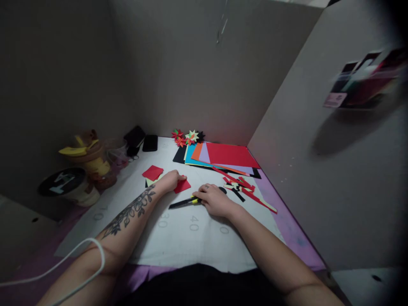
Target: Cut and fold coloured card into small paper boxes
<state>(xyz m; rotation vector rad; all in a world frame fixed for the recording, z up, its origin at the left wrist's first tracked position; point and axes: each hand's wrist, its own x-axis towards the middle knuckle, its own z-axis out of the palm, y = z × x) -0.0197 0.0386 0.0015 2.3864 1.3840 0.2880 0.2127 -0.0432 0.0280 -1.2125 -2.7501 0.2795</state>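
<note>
One cutter (182, 204), one lidded tub (85, 194)

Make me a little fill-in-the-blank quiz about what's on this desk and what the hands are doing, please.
1. The left hand touches a piece of paper colored ____.
2. The right hand is on a black tool with ____ accents.
3. A leafy tattoo marks the ____ forearm.
4. On the white mat, the printed number just right of 30 is ____.

Missing words: red; yellow; left; 40.
</note>
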